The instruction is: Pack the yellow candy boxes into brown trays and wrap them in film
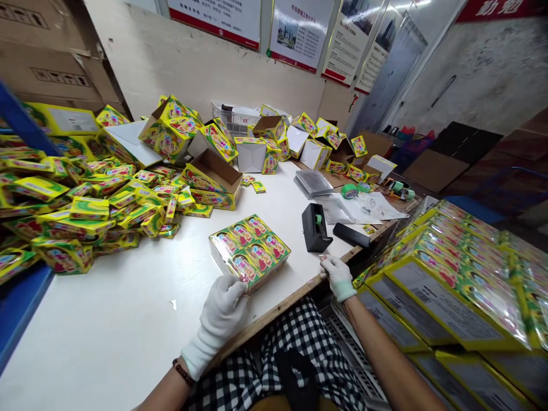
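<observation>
A display box [250, 248] packed with several small yellow-green boxes lies on the white table in front of me. My left hand [226, 302], in a white glove, is closed at its near corner, with the fingertips partly hidden. Just below the black tape dispenser [315, 231], my gloved right hand [338, 277] pinches a small piece of clear tape [322, 257]. The dispenser carries a roll with a green core. Beside it lies a black oblong object [351, 234].
Loose small boxes [89, 208] are heaped on the left. Open display boxes [214, 180] stand along the back. Clear plastic trays [312, 182] and a green tape roll [349, 191] lie at the back right. Stacked full display boxes [440, 302] rise beyond the table's right edge.
</observation>
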A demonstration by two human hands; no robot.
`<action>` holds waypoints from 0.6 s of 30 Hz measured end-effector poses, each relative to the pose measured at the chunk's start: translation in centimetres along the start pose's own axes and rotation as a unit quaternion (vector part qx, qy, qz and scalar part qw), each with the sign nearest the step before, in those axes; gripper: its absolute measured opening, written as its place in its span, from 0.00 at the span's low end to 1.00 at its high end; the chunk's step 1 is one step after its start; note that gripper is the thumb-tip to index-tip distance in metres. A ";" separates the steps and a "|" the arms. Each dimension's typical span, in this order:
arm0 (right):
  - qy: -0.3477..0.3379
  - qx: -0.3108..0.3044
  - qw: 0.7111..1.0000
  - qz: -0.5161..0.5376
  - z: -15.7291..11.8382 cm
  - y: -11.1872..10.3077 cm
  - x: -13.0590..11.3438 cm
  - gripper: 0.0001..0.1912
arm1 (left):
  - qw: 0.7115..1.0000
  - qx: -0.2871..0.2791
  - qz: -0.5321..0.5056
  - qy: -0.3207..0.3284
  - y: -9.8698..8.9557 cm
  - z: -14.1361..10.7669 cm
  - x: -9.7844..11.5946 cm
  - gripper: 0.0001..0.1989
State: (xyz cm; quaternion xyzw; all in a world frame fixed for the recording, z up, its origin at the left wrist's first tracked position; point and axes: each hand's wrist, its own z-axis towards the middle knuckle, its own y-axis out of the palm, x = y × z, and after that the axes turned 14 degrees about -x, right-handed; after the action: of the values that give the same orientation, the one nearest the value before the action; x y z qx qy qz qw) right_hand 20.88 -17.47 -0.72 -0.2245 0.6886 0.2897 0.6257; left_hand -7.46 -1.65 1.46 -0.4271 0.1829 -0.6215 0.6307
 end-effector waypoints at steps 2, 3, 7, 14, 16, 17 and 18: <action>0.016 -0.061 0.998 0.003 -2.0 2.0 -0.7 0.22 | 1.000 -0.005 -0.018 -0.011 0.1 -0.2 0.0 0.08; 0.024 -0.098 0.995 0.005 -3.0 3.4 -1.1 0.21 | 1.000 -0.007 -0.023 -0.016 0.2 -0.3 0.0 0.08; 0.069 -0.264 0.961 0.037 -5.8 9.3 -2.0 0.20 | 1.000 -0.003 -0.013 -0.016 0.1 -0.6 0.0 0.12; 0.174 -0.308 0.929 0.107 -6.2 12.9 0.7 0.24 | 0.980 -0.130 0.151 -0.003 -0.7 0.5 0.9 0.19; 0.190 -0.299 0.928 0.112 -6.0 12.8 1.5 0.26 | 0.968 -0.185 0.171 -0.021 -1.2 0.9 1.4 0.13; 0.197 -0.296 0.928 0.113 -5.9 12.8 1.7 0.26 | 0.965 -0.202 0.164 -0.033 -1.4 1.2 1.7 0.11; 0.205 -0.295 0.926 0.114 -5.8 12.8 1.8 0.27 | 0.965 -0.207 0.152 -0.050 -1.6 1.4 1.9 0.09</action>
State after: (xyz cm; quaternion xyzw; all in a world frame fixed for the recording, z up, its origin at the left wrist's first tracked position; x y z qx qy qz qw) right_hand 7.85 -11.99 -0.74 -0.3732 0.7064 0.4967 0.3390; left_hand -7.14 -2.81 4.06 -0.5460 0.3387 -0.4446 0.6241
